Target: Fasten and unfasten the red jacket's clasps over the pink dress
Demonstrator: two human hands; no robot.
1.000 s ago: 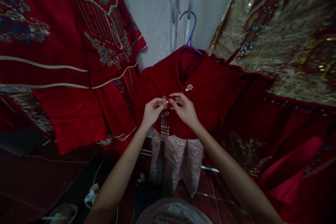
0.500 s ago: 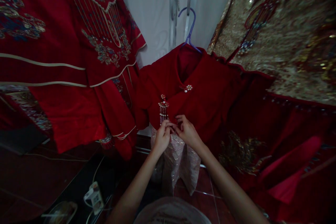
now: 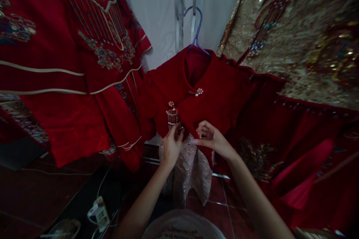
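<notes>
A small red jacket (image 3: 218, 93) hangs on a purple hanger (image 3: 196, 31) in front of me, over a pale pink sequinned skirt (image 3: 190, 171). A pearl button (image 3: 198, 92) closes its collar and a beaded tassel clasp (image 3: 172, 114) hangs lower down. My left hand (image 3: 171, 143) pinches the jacket's lower front edge just under the tassel. My right hand (image 3: 209, 138) pinches the same edge beside it, at a small fastening (image 3: 198, 134). Both hands are closed on the fabric.
Large red embroidered robes (image 3: 64, 67) hang at the left, and a gold sequinned garment (image 3: 297, 33) hangs at the right. A white wall (image 3: 159, 15) is behind. On the dark red tiled floor at lower left lie a white power strip (image 3: 99, 211) and cables.
Both hands have moved down from the tassel clasp to the jacket's lower front edge. The tassel now hangs free. The view has drifted slightly left.
</notes>
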